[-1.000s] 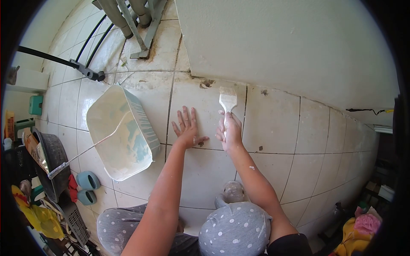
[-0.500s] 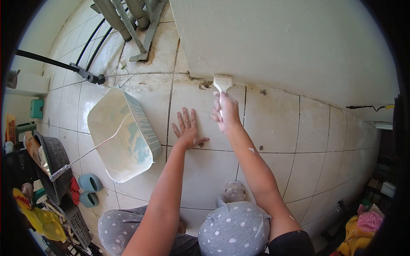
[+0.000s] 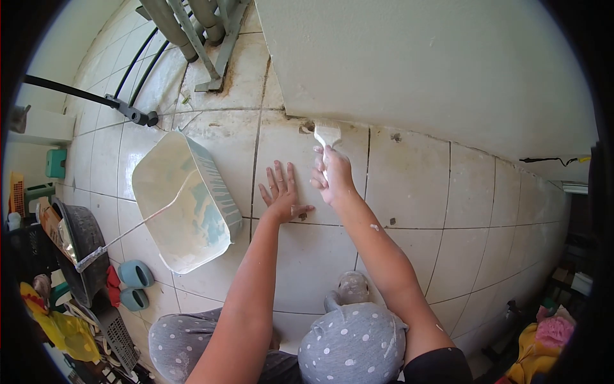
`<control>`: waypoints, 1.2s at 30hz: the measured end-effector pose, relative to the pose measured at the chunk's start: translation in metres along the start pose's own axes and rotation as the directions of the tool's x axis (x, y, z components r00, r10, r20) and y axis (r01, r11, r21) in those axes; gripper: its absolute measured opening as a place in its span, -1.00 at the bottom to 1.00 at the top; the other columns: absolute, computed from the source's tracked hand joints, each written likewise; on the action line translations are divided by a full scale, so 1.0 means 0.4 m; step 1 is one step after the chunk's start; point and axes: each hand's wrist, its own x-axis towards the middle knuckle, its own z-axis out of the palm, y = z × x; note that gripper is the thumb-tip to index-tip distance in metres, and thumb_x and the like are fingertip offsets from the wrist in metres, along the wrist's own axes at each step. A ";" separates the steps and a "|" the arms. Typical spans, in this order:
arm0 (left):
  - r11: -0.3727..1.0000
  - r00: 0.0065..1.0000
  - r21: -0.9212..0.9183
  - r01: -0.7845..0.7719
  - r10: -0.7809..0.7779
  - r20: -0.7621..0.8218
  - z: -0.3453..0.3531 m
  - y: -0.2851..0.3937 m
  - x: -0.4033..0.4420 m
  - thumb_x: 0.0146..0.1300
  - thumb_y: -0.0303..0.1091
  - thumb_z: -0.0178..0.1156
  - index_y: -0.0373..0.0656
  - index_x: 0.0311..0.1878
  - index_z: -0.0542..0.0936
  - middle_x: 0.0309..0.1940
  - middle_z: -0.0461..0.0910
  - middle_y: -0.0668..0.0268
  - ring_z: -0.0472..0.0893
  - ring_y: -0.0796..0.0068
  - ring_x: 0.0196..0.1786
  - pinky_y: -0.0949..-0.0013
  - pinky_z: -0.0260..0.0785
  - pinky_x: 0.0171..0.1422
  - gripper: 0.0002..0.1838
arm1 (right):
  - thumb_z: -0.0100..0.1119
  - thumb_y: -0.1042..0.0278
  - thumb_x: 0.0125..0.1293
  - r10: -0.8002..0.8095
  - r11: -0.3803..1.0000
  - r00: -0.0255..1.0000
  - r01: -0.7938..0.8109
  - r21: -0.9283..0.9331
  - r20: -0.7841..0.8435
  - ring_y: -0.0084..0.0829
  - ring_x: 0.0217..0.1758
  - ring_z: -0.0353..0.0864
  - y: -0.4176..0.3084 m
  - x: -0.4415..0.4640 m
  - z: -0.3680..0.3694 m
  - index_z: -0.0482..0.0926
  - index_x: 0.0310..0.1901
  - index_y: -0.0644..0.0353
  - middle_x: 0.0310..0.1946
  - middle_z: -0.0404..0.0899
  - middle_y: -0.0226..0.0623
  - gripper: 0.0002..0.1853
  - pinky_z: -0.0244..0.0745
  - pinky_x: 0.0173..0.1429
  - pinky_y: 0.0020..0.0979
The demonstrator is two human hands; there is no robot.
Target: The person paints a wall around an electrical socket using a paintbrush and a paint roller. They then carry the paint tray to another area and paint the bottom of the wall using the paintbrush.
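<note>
Gripping the brush (image 3: 328, 133) by its handle, the right hand (image 3: 335, 174) is closed, fingers curled round it near the head. The brush is just above the floor tiles (image 3: 396, 179), close to the foot of the pale wall (image 3: 435, 64) and just beside a dark, worn spot (image 3: 307, 127); whether the bristles touch anything cannot be told. The left hand (image 3: 279, 195) is open wide, palm down on the tiles, fingers spread, and holds nothing.

As for progress, the wall's broad face looks evenly pale, so that part seems largely covered. Its bottom edge looks less finished: a thin, uneven dark line runs along the joint with the floor, and dark spots mark the tiles beside it. How much of that edge is done cannot be judged from here; partway seems a fair reading.

The bristle end points away from the person, towards the wall's foot, and the handle end back into the right palm. The long axis runs mostly forward, leaning a little to the left, at a steep angle to the wall line. Left of the left hand stands a paint-streaked tub (image 3: 166, 185), with a thin bent rod (image 3: 137, 225) across its rim.
</note>
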 end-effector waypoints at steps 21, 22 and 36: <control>1.000 1.000 -0.001 0.028 -0.028 0.009 -0.009 0.009 -0.004 -0.08 0.27 0.44 0.01 0.54 -0.55 0.52 -0.78 0.04 -0.74 -0.07 0.54 -0.38 -0.69 0.47 0.49 | -0.27 0.12 0.57 -0.363 0.859 0.929 0.305 -0.411 -0.070 -0.60 -0.72 0.13 0.100 -0.104 -0.156 0.40 -0.14 0.22 -0.69 0.23 -0.46 -0.66 0.11 -0.60 -0.48; 1.000 1.000 -0.005 0.023 -0.023 0.002 -0.007 0.007 -0.004 -0.08 0.27 0.44 0.01 0.54 -0.55 0.52 -0.78 0.04 -0.74 -0.07 0.54 -0.38 -0.69 0.47 0.49 | -0.24 0.16 0.57 -0.404 0.853 0.914 0.359 -0.379 -0.044 -0.60 -0.71 0.17 0.107 -0.104 -0.153 0.37 -0.14 0.22 -0.65 0.26 -0.44 -0.71 0.14 -0.57 -0.50; 1.000 1.000 -0.006 0.007 -0.007 -0.007 -0.001 0.003 -0.003 -0.09 0.24 0.46 0.01 0.53 -0.56 0.52 -0.79 0.04 -0.75 -0.08 0.53 -0.39 -0.68 0.47 0.50 | -0.04 0.22 0.48 -0.003 0.983 0.994 0.024 -0.182 0.112 -0.58 -0.76 0.20 0.052 -0.036 -0.071 0.34 0.02 0.06 -0.59 0.38 -0.43 -0.81 0.01 -0.73 -0.54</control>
